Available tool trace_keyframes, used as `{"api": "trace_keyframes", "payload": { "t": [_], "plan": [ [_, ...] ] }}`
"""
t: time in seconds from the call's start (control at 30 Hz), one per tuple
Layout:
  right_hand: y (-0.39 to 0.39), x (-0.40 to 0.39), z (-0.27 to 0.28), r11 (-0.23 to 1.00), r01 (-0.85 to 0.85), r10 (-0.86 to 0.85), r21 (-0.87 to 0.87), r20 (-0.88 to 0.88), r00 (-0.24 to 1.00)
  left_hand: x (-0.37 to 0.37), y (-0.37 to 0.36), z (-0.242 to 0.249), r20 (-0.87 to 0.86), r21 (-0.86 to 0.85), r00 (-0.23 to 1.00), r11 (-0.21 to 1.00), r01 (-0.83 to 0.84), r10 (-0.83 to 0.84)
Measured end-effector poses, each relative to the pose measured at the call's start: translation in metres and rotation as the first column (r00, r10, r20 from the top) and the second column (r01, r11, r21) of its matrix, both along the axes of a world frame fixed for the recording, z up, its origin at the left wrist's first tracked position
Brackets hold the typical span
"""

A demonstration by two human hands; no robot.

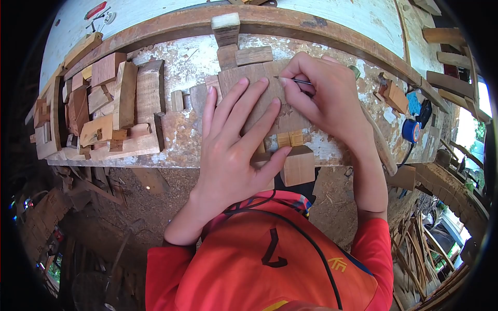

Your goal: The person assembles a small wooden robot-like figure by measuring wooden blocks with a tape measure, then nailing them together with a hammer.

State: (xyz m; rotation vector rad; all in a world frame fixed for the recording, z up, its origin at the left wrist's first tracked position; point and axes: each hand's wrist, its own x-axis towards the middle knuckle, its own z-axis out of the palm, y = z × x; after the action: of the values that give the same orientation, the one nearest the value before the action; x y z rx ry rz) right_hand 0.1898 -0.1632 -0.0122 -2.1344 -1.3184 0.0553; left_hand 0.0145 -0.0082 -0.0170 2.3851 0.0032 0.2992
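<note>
A flat brown board [292, 116] lies on the worn, paint-flecked workbench [181, 132]. My left hand [228, 137] rests on it with fingers spread, its thumb beside a small yellowish wooden piece [289, 139] at the near edge. Pinched in my right hand [324, 93] is a thin dark pencil-like tool [301, 81], its tip at the board's upper part. Nearest my body, a wooden block [299, 167] sits at the bench edge, below the yellowish piece. Small blocks [253, 55] touch or stand close to the board's far side.
Wood offcuts [124, 96] are piled at the left of the bench. A long wooden rail [171, 28] runs along the far side. At the right are a blue roll [411, 130], a curved wooden handle [380, 142] and a small wooden block [396, 98].
</note>
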Motion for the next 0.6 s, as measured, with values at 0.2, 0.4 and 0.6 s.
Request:
{"api": "trace_keyframes", "payload": {
  "t": [0.2, 0.4, 0.6],
  "plan": [
    [-0.0006, 0.0007, 0.0006, 1.000, -0.006, 0.006, -0.006, -0.018, 1.000, -0.0001, 0.0004, -0.0004, -0.009, -0.020, 1.000, 1.000, -0.002, 0.002],
    [-0.0014, 0.0018, 0.0027, 1.000, -0.023, 0.022, -0.015, -0.037, 0.999, -0.0005, 0.0012, 0.0012, -0.019, -0.027, 1.000, 1.000, -0.005, 0.004],
    [-0.0039, 0.0021, 0.0079, 0.998, -0.037, 0.035, -0.041, -0.056, 0.998, -0.0002, 0.0021, 0.0005, -0.016, -0.039, 1.000, 0.999, -0.001, 0.000]
  ]
}}
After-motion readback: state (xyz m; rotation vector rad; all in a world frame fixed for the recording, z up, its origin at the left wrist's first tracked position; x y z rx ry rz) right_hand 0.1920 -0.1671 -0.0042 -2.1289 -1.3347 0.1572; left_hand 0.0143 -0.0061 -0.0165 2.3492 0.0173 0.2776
